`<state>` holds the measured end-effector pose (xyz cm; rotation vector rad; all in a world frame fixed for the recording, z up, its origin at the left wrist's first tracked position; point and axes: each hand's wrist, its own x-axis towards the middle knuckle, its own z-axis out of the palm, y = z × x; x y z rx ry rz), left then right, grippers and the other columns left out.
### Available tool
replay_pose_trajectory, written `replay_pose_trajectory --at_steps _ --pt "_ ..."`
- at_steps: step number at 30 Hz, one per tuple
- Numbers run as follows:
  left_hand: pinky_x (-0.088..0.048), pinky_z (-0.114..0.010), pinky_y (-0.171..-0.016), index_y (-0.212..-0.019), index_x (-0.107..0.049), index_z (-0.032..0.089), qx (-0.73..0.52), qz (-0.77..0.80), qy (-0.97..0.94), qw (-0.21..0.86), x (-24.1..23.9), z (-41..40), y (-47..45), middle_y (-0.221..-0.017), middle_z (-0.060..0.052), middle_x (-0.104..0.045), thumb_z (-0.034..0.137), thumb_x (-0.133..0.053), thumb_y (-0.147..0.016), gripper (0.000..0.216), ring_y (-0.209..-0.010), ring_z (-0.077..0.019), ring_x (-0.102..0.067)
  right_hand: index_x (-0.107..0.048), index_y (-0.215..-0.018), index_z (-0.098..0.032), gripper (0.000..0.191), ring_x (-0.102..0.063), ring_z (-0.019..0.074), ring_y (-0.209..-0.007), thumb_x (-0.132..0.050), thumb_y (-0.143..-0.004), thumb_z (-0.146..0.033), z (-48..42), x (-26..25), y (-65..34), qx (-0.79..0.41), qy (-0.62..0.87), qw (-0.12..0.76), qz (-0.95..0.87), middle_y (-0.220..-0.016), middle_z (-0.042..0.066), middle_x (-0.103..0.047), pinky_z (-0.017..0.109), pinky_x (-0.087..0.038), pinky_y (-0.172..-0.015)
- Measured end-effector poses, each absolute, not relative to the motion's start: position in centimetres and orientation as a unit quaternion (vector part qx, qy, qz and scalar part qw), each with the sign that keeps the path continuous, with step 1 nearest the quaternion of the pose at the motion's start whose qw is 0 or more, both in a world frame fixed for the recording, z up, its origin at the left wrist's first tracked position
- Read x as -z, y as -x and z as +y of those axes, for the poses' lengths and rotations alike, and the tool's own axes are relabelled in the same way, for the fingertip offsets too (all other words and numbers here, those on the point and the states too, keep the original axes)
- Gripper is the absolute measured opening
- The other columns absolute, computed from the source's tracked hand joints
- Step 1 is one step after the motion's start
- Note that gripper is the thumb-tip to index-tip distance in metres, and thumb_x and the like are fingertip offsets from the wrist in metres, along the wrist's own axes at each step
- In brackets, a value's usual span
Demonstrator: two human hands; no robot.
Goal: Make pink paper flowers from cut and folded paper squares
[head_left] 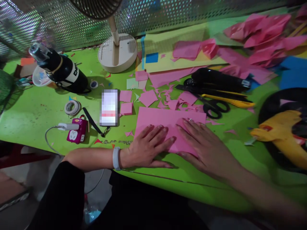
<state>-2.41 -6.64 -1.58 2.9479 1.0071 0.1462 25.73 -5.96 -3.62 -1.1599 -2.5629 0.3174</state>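
A rectangular sheet of pink paper (155, 116) lies flat on the green tabletop near its front edge. My left hand (148, 145) rests on the sheet's left and front part, fingers stretched out, with the thumb down by the table edge. On the right part of the sheet lies my right hand (201, 142), palm down and fingers extended. Both hands press on the paper and grasp nothing. Whether the sheet is folded or layered I cannot tell. Just behind it are small pink paper squares (126, 108), a pink pentagon (148, 98) and pink offcuts (165, 101).
Black scissors (212, 110), a yellow cutter (237, 101) and a black stapler (220, 79) lie behind my right hand. A phone (109, 107), a tape roll (72, 108), a purple plug adapter (77, 131), a bottle (68, 75) and a fan base (117, 52) stand leftward. Crumpled pink paper (266, 32) lies back right.
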Motion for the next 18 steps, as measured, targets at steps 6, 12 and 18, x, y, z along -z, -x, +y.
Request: replay_pose_trajectory --at_steps 6,12,18 --pt "-0.012 -0.050 -0.138 -0.169 -0.032 0.020 -0.059 0.327 -0.943 -0.001 1.71 -6.67 2.30 -0.175 -0.015 -0.032 0.087 -0.023 -0.095 0.100 -0.166 -0.0322 -0.022 -0.001 -0.175 -0.025 0.085 -0.034 0.0401 -0.160 -0.044 -0.107 -0.054 -5.86 3.49 -25.63 -0.108 0.404 0.153 -0.895 -0.177 0.015 -0.025 0.065 -0.033 -0.126" --pt "-0.011 -0.050 -0.138 -0.169 -0.031 0.019 -0.065 0.320 -0.945 -0.011 1.68 -6.37 2.37 -0.175 -0.016 -0.032 0.087 -0.023 -0.095 0.100 -0.166 -0.0330 -0.023 -0.003 -0.175 -0.022 0.083 -0.033 0.0397 -0.160 -0.042 -0.108 -0.053 -5.80 3.44 -25.45 -0.094 0.399 0.161 -0.898 -0.177 0.018 -0.025 0.064 -0.032 -0.127" --pt "-0.012 -0.050 -0.138 -0.168 -0.033 0.020 -0.071 0.327 -0.942 -0.002 1.77 -6.35 2.30 -0.175 -0.015 -0.032 0.087 -0.023 -0.095 0.100 -0.166 -0.0323 -0.022 -0.002 -0.175 -0.022 0.084 -0.033 0.0387 -0.160 -0.044 -0.108 -0.052 -5.75 3.38 -25.40 -0.090 0.396 0.161 -0.900 -0.177 0.017 -0.026 0.064 -0.033 -0.127"
